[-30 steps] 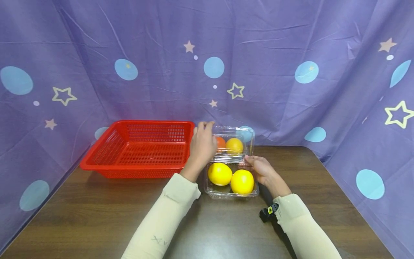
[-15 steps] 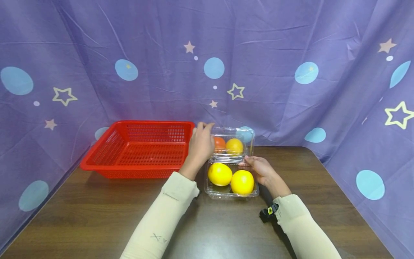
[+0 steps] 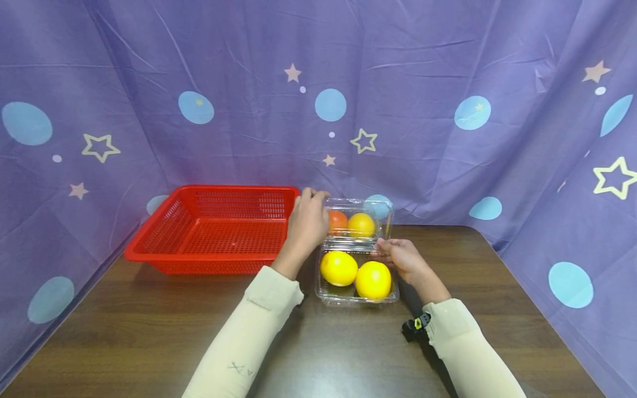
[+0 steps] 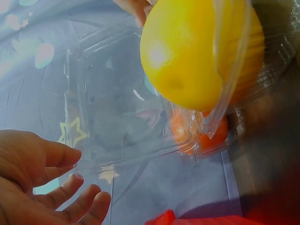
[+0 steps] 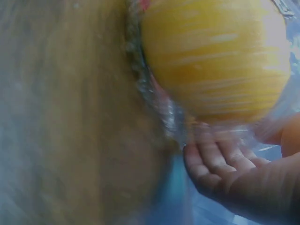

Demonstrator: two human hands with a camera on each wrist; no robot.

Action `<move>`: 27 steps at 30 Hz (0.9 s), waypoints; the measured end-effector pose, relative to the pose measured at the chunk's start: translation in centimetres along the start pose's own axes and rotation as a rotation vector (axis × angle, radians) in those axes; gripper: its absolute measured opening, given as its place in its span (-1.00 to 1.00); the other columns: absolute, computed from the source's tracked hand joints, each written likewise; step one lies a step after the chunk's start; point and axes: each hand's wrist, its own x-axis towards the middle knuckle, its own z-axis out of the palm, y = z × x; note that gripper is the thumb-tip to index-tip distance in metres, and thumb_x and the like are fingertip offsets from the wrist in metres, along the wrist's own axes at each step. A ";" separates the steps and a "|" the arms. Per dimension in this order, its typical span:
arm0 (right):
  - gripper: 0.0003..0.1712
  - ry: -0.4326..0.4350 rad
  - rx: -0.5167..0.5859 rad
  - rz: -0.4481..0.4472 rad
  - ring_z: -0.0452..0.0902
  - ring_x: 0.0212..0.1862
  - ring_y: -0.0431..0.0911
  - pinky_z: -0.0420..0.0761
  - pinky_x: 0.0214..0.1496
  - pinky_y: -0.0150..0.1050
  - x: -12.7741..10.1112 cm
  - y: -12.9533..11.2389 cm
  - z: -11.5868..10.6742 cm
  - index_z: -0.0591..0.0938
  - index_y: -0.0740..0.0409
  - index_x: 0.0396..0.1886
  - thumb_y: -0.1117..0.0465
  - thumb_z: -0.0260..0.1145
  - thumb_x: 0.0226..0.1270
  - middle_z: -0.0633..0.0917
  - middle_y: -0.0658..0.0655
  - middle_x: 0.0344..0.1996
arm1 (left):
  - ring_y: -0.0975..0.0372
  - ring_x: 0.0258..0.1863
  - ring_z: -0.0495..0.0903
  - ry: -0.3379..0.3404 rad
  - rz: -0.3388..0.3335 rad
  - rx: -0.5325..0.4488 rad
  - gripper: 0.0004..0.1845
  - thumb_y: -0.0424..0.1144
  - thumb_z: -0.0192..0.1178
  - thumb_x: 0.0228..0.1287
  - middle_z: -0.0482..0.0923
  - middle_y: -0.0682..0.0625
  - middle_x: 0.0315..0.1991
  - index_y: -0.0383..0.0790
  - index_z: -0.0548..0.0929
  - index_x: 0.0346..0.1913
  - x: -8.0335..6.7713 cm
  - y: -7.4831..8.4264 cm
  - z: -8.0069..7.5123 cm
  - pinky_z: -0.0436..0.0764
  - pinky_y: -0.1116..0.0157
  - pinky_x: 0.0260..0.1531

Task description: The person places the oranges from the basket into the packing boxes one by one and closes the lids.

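Note:
In the head view a clear plastic clamshell container (image 3: 330, 301) stands on the table with two round yellow fruits (image 3: 373, 280) in its base. Its raised lid (image 3: 385, 213) leans up at the back. Through the lid show a red-orange fruit (image 3: 338, 221) and an orange-yellow one (image 3: 361, 225). My left hand (image 3: 309, 221) pinches the lid's far edge, thumb and fingertips at the rim in the left wrist view (image 4: 61, 183). My right hand (image 3: 405, 260) holds the container's back right corner by the hinge; its fingers (image 5: 213, 157) lie along the side under a fruit.
A red plastic basket (image 3: 209, 257) with slotted walls stands left of the container, close by my left forearm. Behind the brown wooden table (image 3: 199, 331) hangs a purple curtain (image 3: 413, 160) with stars and dots. A black strap (image 3: 415, 326) is on my right wrist.
My left hand has shifted slightly left, and the lid's top edge sits a little lower. My right hand and the yellow fruits have hardly moved.

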 end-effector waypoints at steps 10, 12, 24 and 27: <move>-0.52 0.041 -0.410 -0.096 0.70 -0.08 0.12 0.64 0.11 0.04 -1.5 -2.8 -1.4 0.58 0.50 0.14 0.11 0.19 0.59 0.70 0.37 -0.06 | -0.01 -0.08 0.56 0.051 0.070 -0.027 -0.73 -0.38 0.26 0.36 0.58 -0.09 -0.08 -0.15 0.73 0.08 -1.0 -0.2 -0.5 0.62 0.03 -0.10; -0.53 0.062 -0.503 -0.144 0.68 -0.06 0.14 0.63 0.08 0.04 -2.1 -3.7 -1.9 0.58 0.45 0.16 0.10 0.20 0.57 0.70 0.37 -0.04 | 0.00 -0.11 0.56 0.054 0.085 -0.027 -0.74 -0.38 0.25 0.37 0.59 -0.09 -0.10 -0.16 0.73 0.07 -1.2 -0.3 -0.6 0.62 0.04 -0.12; -0.45 0.236 -0.782 -0.439 0.67 0.10 0.29 0.61 0.12 0.19 -6.9 -8.4 -2.0 0.47 0.31 0.33 0.21 0.35 0.44 0.68 0.44 0.07 | 0.06 -0.20 0.56 0.011 0.230 0.033 -0.74 -0.37 0.23 0.39 0.61 -0.05 -0.13 -0.13 0.73 0.07 -2.7 -1.1 -1.8 0.63 0.13 -0.25; -0.50 0.252 -0.810 -0.501 0.68 0.06 0.30 0.61 0.12 0.20 -7.6 -8.6 -1.7 0.51 0.31 0.26 0.29 0.38 0.39 0.69 0.46 0.05 | 0.04 -0.19 0.58 0.005 0.291 0.052 -0.74 -0.36 0.26 0.39 0.63 -0.06 -0.12 -0.17 0.73 0.09 -3.0 -1.4 -2.1 0.64 0.12 -0.20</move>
